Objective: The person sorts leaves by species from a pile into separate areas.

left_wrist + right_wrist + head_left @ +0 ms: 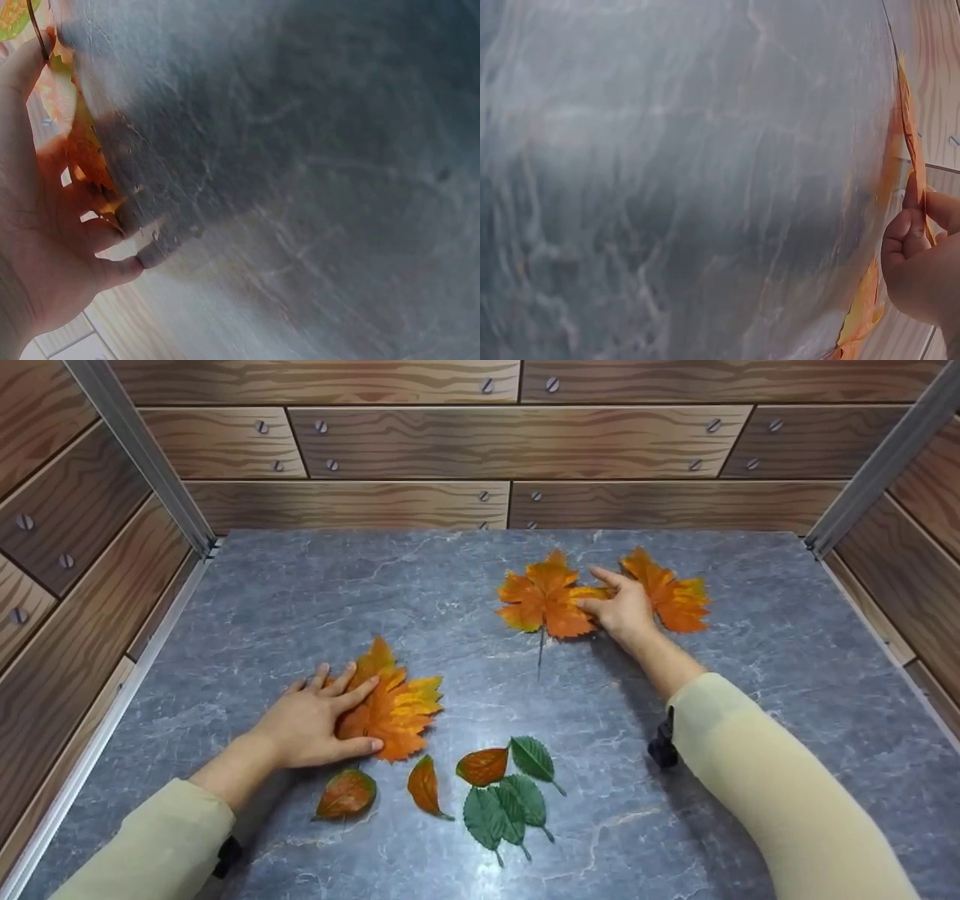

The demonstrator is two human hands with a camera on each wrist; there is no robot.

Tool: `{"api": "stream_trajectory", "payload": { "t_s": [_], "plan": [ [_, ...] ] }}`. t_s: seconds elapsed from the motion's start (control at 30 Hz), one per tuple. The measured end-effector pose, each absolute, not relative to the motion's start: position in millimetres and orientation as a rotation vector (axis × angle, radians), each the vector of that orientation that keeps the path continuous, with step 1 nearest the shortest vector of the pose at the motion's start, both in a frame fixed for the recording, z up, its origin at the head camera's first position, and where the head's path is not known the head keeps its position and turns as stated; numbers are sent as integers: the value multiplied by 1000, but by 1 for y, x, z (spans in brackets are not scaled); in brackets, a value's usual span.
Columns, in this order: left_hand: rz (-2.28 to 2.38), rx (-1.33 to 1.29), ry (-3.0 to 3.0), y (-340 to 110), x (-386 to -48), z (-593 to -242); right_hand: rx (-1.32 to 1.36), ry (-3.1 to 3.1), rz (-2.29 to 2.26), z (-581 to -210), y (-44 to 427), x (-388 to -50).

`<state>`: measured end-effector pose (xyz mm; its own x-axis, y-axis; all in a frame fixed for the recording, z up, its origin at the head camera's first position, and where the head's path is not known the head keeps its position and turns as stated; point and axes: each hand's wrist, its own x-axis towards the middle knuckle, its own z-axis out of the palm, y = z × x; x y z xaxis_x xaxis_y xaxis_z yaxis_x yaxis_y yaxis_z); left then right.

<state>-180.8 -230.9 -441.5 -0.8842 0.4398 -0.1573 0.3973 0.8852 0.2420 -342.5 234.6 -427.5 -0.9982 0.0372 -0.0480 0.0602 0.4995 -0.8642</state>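
In the head view my left hand (319, 724) rests with spread fingers on an orange maple leaf (401, 705) lying at centre left. The left wrist view has that hand (45, 217) and the leaf (90, 154) beyond its fingers. Farther back, my right hand (626, 607) pinches the right edge of a second orange maple leaf (546, 598), whose dark stem points toward me. In the right wrist view, the thumb and curled fingers of that hand (922, 259) hold the leaf (909, 124) edge-on. A third maple leaf (675, 592) lies just right of the right hand, partly behind it.
Nearer me lie several green leaves (484, 814), a reddish leaf (482, 766) beside them, a narrow reddish leaf (425, 787) and a rounder one (346, 795). The grey marbled table (337, 585) is bordered by wood-patterned walls (517, 442) and metal posts (142, 457).
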Motion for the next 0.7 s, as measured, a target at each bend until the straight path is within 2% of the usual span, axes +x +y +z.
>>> {"api": "stream_trajectory", "payload": {
  "t_s": [0.33,0.7],
  "plan": [
    [304,653,2856,-232,-180,-442,145,2592,-1679,-429,237,-343],
    [304,644,2854,-231,-180,-442,35,2553,-1665,-432,241,-346]
  ]
}}
